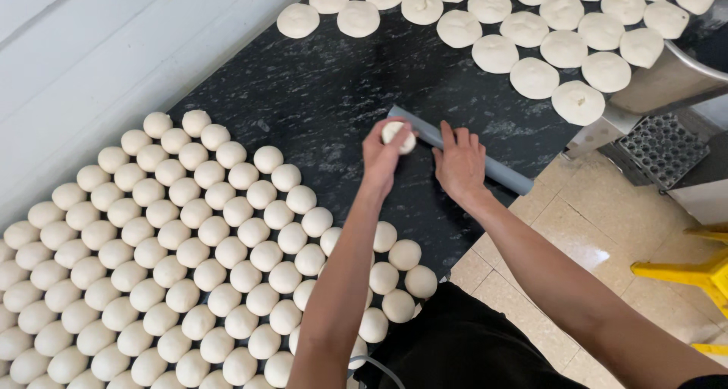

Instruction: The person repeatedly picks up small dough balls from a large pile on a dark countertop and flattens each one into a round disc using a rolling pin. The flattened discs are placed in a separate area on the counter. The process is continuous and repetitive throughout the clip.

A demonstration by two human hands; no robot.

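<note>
Dough ball (397,133) in left hand (383,155) fingers — right hand (459,164) flat, seemingly on grey rolling pin (485,164).

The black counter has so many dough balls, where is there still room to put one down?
Bare counter lies between the round dough balls in front and the flattened dough discs at the far end, left of the grey rolling pin. The left hand grips a ball there. The front corner is packed tight.
</note>
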